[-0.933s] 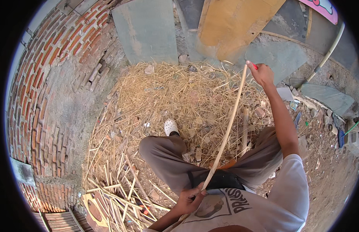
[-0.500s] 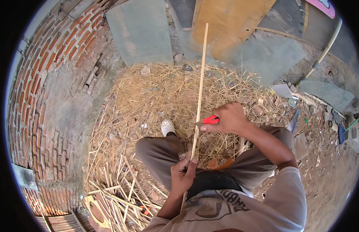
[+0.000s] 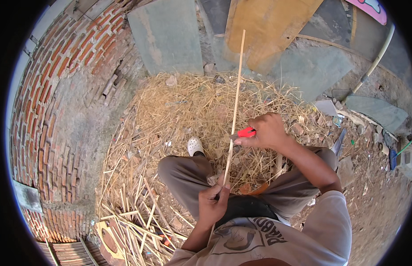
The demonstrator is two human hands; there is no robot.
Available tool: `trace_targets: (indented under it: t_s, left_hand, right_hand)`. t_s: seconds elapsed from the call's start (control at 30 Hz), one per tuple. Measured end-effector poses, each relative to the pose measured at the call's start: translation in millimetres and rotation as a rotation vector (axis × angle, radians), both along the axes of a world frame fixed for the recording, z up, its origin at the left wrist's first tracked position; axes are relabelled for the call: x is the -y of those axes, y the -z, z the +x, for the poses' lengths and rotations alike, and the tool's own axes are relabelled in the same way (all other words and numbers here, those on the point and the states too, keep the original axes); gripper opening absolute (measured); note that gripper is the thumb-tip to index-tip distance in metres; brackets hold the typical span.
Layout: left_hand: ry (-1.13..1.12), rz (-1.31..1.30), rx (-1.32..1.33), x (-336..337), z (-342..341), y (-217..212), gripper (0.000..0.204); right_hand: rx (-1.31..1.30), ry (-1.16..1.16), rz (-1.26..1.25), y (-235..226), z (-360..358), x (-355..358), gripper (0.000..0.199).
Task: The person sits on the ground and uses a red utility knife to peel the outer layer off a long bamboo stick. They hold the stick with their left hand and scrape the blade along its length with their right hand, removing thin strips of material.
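- One long, pale wooden strip (image 3: 238,88) slants up and slightly right from the person's lap, its far tip showing in front of the tan panel (image 3: 272,24).
- The left hand (image 3: 212,204) is near the lap; its grip is closed on the lower part of the strip, thumb and fingers pressed around it.
- The right hand (image 3: 269,132) sits farther up, just right of the strip; its grip is wrapped around a red-handled knife (image 3: 246,132).
- The knife's grey blade (image 3: 234,137) points left and crosses the strip above the left hand; how deep its edge sits, I cannot tell.
- Straw-like shavings (image 3: 183,106) cover the ground ahead of the bent knees, around one white clog (image 3: 195,145).
- Many split sticks (image 3: 141,226) lie in a loose heap at the lower left, near the left forearm.
- A worn brick wall (image 3: 50,128) rises at the left, and a grey-green panel (image 3: 170,40) leans beyond the shavings.
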State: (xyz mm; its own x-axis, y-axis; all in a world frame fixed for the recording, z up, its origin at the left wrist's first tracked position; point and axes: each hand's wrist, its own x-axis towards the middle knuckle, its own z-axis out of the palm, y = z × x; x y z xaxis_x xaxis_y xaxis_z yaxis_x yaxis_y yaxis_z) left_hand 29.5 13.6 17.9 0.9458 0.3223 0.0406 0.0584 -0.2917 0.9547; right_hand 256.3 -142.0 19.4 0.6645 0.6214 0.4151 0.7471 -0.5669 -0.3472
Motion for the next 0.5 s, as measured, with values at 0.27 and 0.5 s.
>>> trace_targets:
  t_s: [0.27,0.5]
  left_hand:
    - [0.063,0.085,-0.001,1,-20,4,0.032]
    - [0.012,0.190,0.003,-2,-16,-2,0.033]
  right_hand:
    - [-0.025,0.236,-0.041,8,39,18,0.069]
    - [-0.014,0.019,-0.042,15,-1,-2,0.076]
